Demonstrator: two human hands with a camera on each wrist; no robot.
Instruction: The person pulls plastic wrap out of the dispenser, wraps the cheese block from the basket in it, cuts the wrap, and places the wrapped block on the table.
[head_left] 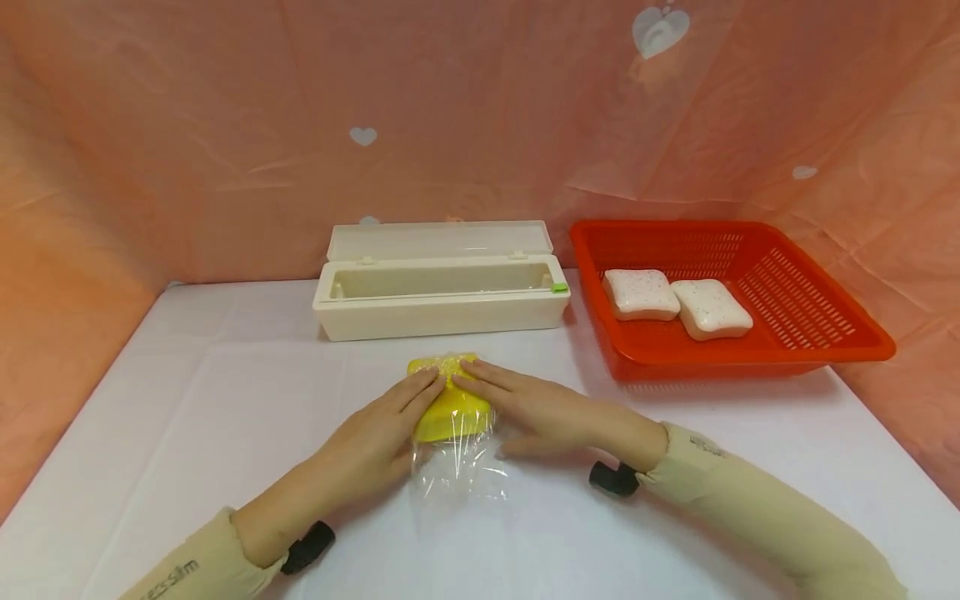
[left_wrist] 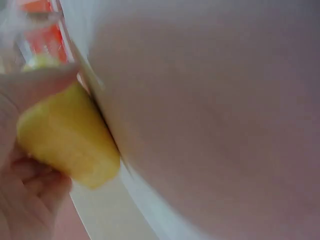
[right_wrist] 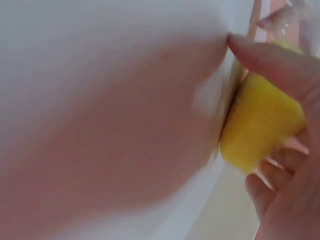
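Note:
A yellow toast-shaped block [head_left: 452,421] lies on the white table with clear plastic film [head_left: 461,475] over it. The film spreads past its near edge in wrinkles. My left hand [head_left: 382,425] rests its straight fingers on the block's top from the left. From the other side my right hand [head_left: 543,412] lays extended fingers on the top, its thumb apart below them near the film. Both wrist views show the yellow block close up, between thumb and fingers, at the left hand [left_wrist: 25,200] and the right hand [right_wrist: 295,200].
Behind the block stands a long white film dispenser box [head_left: 442,317], lid raised, with a green slider [head_left: 559,287] at its right end. A red plastic basket [head_left: 750,358] at the back right holds two white speckled toast-shaped blocks [head_left: 641,293]. Pink cloth [head_left: 465,100] hangs behind the table.

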